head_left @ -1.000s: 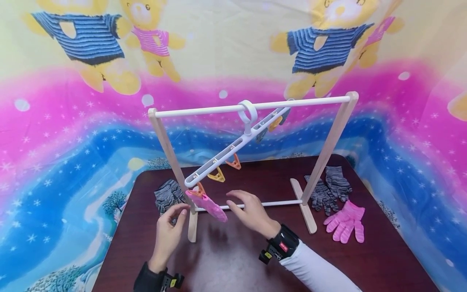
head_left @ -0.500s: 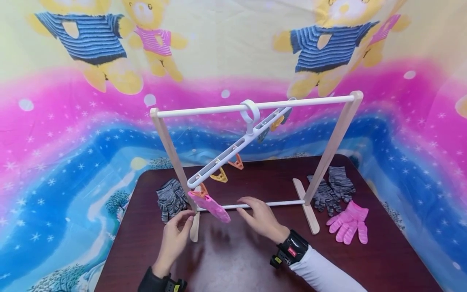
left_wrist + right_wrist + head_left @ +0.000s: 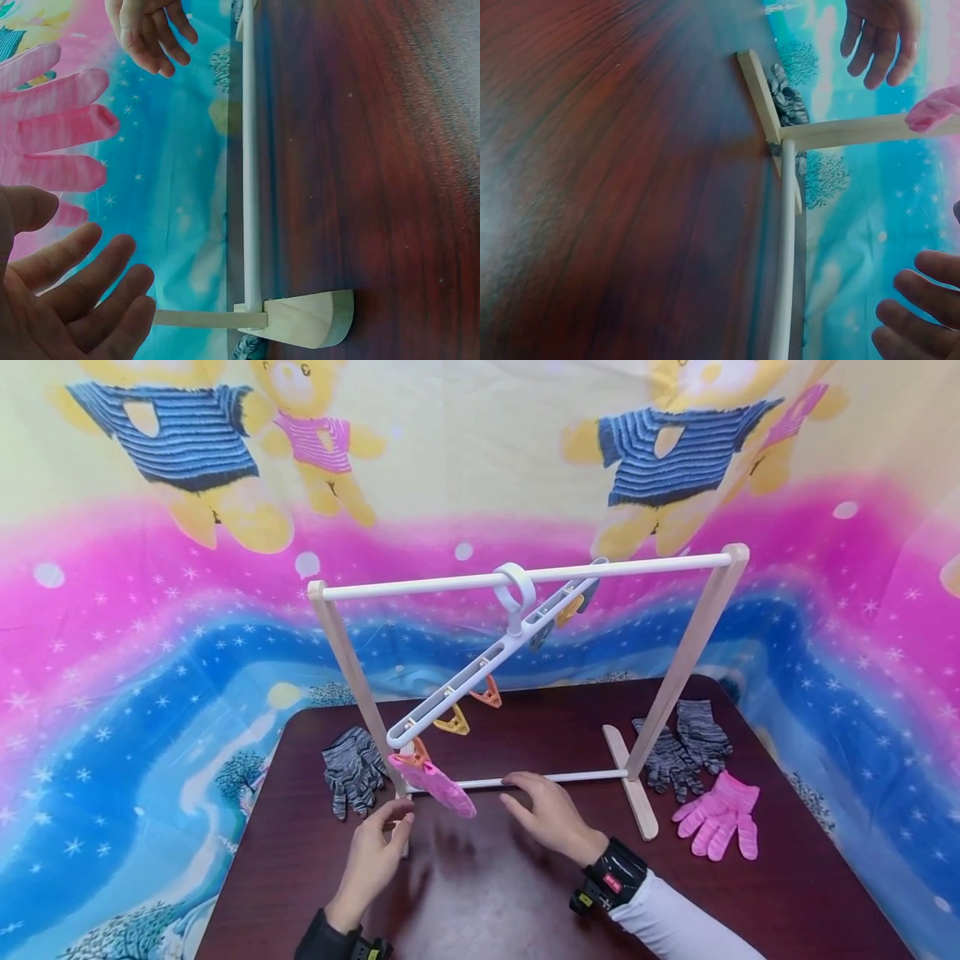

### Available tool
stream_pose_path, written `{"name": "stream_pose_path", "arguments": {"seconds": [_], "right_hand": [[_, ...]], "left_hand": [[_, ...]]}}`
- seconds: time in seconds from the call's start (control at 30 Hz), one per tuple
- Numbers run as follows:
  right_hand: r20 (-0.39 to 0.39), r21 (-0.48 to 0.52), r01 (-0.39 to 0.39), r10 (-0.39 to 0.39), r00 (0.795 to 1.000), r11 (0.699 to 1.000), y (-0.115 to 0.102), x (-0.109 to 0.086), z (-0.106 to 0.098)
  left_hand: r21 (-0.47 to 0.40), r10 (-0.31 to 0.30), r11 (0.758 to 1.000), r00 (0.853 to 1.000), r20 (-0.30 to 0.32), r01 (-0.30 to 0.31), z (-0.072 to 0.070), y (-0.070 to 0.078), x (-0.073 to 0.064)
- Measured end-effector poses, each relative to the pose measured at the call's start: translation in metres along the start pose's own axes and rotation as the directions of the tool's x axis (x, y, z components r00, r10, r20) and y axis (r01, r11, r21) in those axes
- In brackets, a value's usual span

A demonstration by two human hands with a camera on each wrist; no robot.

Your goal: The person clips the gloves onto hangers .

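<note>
While your left hand point(image 3: 377, 845) and right hand point(image 3: 553, 818) hold nothing, fingers relaxed and gently bent, one pink glove point(image 3: 435, 787) hangs between them from an orange clip point(image 3: 418, 751) at the near end of the white hanger point(image 3: 468, 682), hooked on the rack's top bar point(image 3: 637, 567) above the bench point(image 3: 480, 902).

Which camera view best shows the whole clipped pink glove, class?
The head view: the clipped pink glove is fully in frame there, hanging from an orange clip. The left wrist view shows it larger, but cropped and partly behind the left hand; the right wrist view catches only one end.
</note>
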State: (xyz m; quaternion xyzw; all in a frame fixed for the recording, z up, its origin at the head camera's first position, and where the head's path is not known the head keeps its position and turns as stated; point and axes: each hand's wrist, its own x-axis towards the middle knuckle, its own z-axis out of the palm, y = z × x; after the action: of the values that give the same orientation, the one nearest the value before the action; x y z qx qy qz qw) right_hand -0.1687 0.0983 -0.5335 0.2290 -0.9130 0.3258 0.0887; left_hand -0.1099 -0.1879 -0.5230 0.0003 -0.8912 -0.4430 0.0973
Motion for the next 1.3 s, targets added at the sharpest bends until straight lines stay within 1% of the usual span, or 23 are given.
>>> {"name": "stream_pose_path", "arguments": {"seconds": [0.1,0.2,0.43,0.57,0.7,0.97,1.13,1.3], "right_hand": [[-0.003,-0.017,0.003,-0.003,1.000,1.000,0.004,-0.002,0.000],[-0.006,-0.029,0.006,-0.006,1.000,1.000,0.009,-0.004,0.001],[0.003,-0.029,-0.008,0.008,1.000,1.000,0.018,-0.010,-0.002],[0.012,-0.026,-0.019,0.019,1.000,0.999,0.023,-0.013,-0.003],[0.002,-0.039,-0.018,0.018,1.000,0.999,0.028,-0.017,-0.004],[0.002,-0.050,-0.058,0.059,0.998,0.997,0.040,-0.024,-0.009],[-0.001,-0.052,-0.076,0.076,0.997,0.996,0.047,-0.030,-0.012],[-0.023,-0.066,-0.086,0.085,0.996,0.994,0.056,-0.036,-0.015]], "left_hand": [[0.036,0.011,0.999,1.000,0.007,-0.012,0.004,0.000,-0.002],[0.064,0.040,0.997,0.999,0.018,-0.041,0.008,0.000,-0.003],[0.093,0.028,0.995,0.998,0.057,-0.034,0.013,0.003,-0.006],[0.111,0.041,0.993,0.997,0.071,-0.049,0.015,0.004,-0.007],[0.139,0.051,0.988,0.995,0.086,-0.063,0.019,0.003,-0.009],[0.156,0.116,0.979,0.987,0.109,-0.133,0.028,0.006,-0.010],[0.173,0.140,0.972,0.982,0.125,-0.161,0.034,0.007,-0.011],[0.183,0.162,0.965,0.976,0.149,-0.188,0.040,0.010,-0.013]]}}
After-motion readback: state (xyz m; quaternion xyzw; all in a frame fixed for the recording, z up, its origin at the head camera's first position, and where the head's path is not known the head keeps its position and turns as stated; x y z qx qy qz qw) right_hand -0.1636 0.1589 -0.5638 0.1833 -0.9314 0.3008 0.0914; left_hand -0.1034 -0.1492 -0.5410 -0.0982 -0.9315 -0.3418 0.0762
